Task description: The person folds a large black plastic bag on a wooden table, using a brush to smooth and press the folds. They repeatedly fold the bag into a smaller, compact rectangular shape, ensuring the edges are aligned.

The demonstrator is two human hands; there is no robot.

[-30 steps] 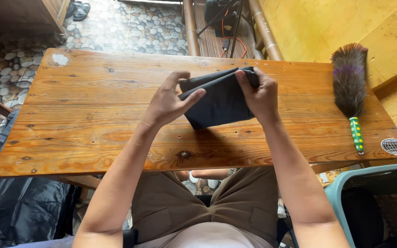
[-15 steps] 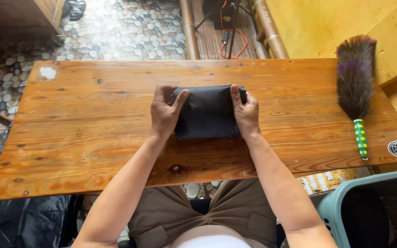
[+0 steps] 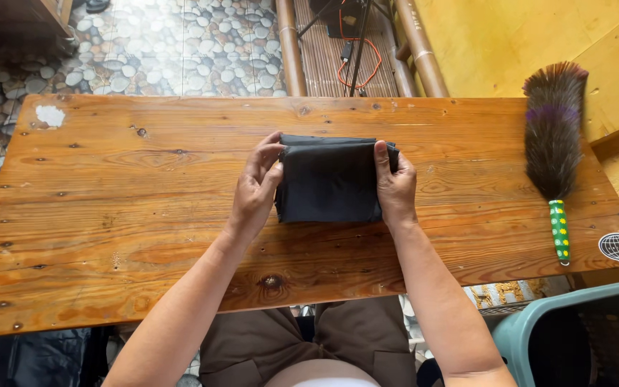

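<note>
Big wooden table (image 3: 145, 215), feather duster (image 3: 553, 136) off right. Mid-table lies the folded dark cloth (image 3: 329, 183); my left hand (image 3: 256, 188) and right hand (image 3: 395, 188) each pinch a side edge. Looks mid-fold to me; another fold needs both edges lifted evenly.

We see one head view, looking steeply down from close above the table (image 3: 109, 236), floor at twelve o'clock.

Worn wooden table (image 3: 109, 215) on a pebble-stone floor (image 3: 152, 43) — yellow wall (image 3: 496, 43) behind, in daylight.
</note>
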